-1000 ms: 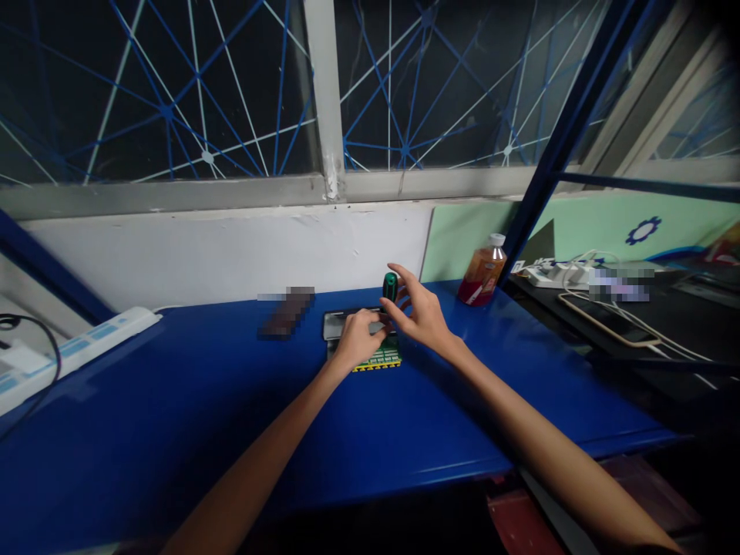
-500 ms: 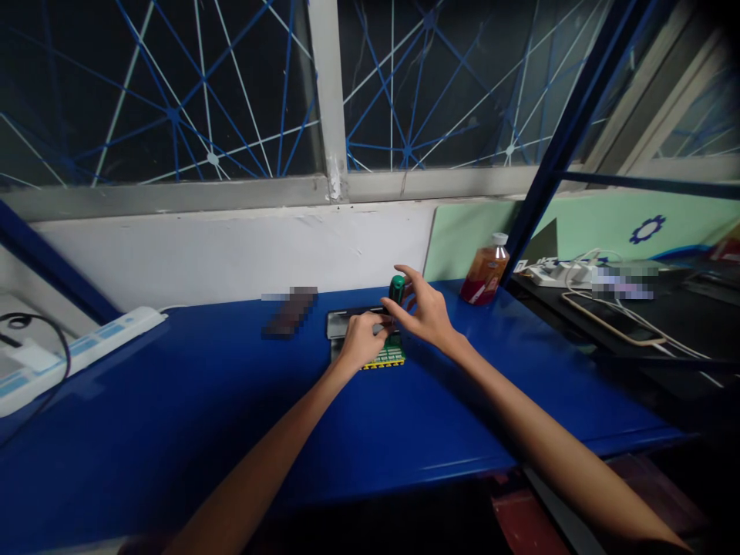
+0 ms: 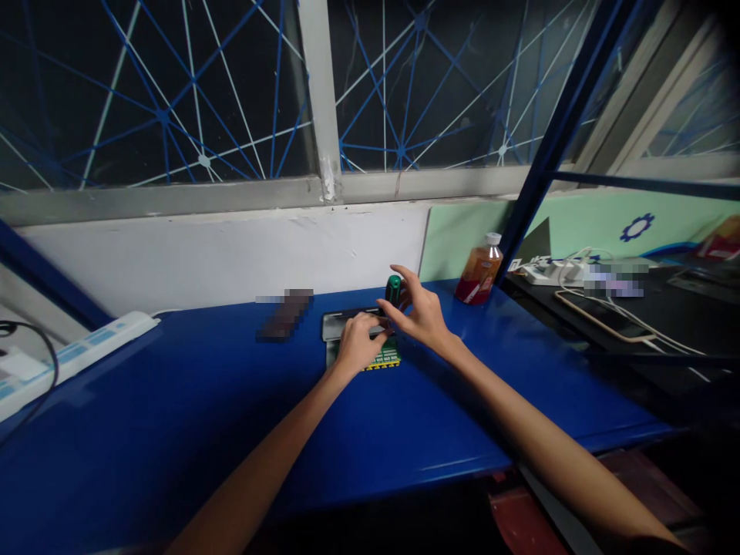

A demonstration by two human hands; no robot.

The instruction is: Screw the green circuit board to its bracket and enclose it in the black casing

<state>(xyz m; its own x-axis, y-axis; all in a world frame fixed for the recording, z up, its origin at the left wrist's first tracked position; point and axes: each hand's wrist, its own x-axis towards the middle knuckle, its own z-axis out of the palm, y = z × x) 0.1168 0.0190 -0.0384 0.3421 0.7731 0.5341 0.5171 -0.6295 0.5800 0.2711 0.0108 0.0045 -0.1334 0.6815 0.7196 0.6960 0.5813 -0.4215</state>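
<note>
A screwdriver with a green handle (image 3: 393, 288) stands close to upright over an open kit case. My left hand (image 3: 359, 343) is closed, its thumb and fingertips pinched low at the screwdriver's shaft; the exact grip there is partly hidden. Around the handle my right hand (image 3: 425, 312) has its thumb and index finger spread apart, with the other fingers curled behind the handle. Below my left hand lies the case's green insert (image 3: 390, 356), with pale labels and a yellow-and-black edge. The dark case lid (image 3: 332, 327) with a clear part shows behind my left fingers.
The kit rests on a blue table (image 3: 231, 416). A dark, blurred-out object (image 3: 286, 314) lies left of it. A bottle of red drink (image 3: 479, 270) stands back right. A white power strip (image 3: 86, 351) sits at left; a phone (image 3: 604, 316) and cables are on the black surface at right.
The whole view has shifted slightly, so things appear a little further left. Both hands keep nearly the same pose about the screwdriver.
</note>
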